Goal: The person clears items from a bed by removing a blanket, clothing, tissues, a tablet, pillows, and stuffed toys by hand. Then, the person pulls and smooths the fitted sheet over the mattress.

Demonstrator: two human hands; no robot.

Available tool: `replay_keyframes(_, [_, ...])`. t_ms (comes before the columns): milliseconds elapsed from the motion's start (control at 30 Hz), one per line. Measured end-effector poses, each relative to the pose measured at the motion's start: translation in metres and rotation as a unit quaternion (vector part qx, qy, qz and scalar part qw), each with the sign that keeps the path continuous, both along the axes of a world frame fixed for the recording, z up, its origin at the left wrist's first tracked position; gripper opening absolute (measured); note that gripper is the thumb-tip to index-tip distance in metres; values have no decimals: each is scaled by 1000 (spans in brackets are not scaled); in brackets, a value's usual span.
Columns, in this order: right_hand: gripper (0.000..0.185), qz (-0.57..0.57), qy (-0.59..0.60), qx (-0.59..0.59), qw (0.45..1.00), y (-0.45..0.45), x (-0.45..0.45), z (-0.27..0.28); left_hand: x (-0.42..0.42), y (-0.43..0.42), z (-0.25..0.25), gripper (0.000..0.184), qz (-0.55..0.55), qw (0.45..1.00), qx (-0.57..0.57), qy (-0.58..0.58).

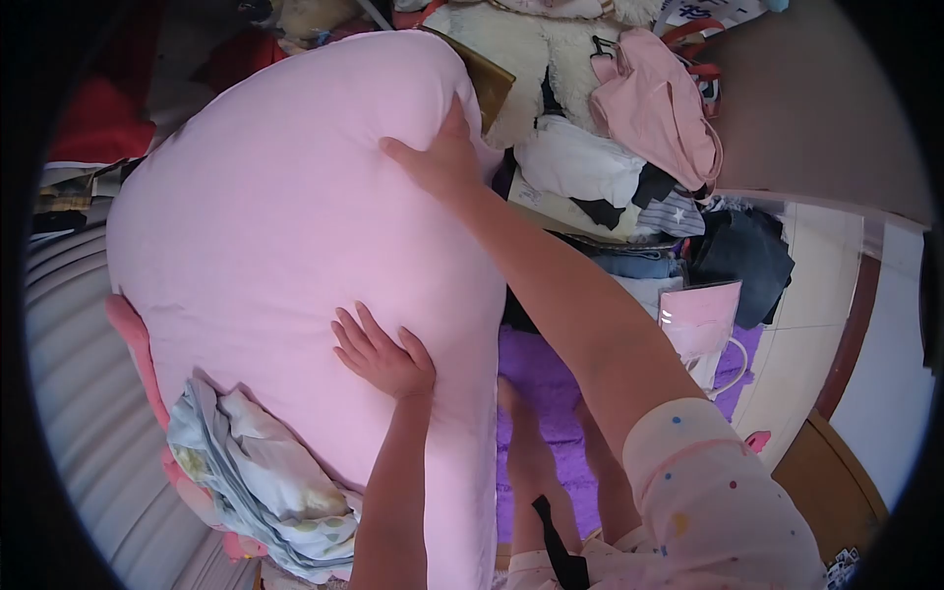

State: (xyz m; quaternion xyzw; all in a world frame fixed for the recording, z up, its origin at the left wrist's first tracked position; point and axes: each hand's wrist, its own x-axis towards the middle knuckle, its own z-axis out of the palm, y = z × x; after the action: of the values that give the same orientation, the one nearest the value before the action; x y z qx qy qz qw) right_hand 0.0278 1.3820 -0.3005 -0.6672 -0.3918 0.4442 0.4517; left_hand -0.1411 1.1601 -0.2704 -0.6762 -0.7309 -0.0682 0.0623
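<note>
A large pink padded piece of bedding (265, 197), like a covered mattress or thick quilt, fills the left and middle of the head view. My left hand (382, 359) lies flat on its top, fingers spread, palm down. Farther up, my right hand (442, 162) presses on the bedding near its rounded far right corner. Its thumb and index finger are stretched wide apart; the other fingers are mostly hidden at the edge. Neither hand visibly grips anything. A crumpled light blue and white patterned cloth (265, 457) rests on the near left part of the bedding.
White fluffy plush (501, 54), a pink bag (654, 108) and piled clothes (580, 162) are at the upper right. A pink packet (700, 317) lies near the purple rug (560, 442) under my feet. Pale ribbed curtain-like material (74, 334) borders the left side.
</note>
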Motion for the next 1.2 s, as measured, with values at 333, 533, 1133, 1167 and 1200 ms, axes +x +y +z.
replay_keyframes(333, [87, 25, -3, 15, 1000, 16, 53, -22, -4, 7, 11, 63, 3, 998, -28, -48])
replay_keyframes(533, [89, -239, -180, -229, 926, 37, 79, -68, -3, 9, 10, 61, 10, 999, -43, -32])
replay_keyframes(1133, [43, -39, -462, -103, 880, 101, 331, -73, 5, 9, 6, 59, -2, 1000, -24, -17])
replay_keyframes(1167, [44, -39, -434, -125, 891, 96, 327, -90, 6, 9, 5, 59, -3, 1000, -20, -19])
replay_keyframes(1200, [44, -45, -444, -126, 886, 88, 317, -93, 7, 10, 4, 59, -6, 1000, -22, -19])
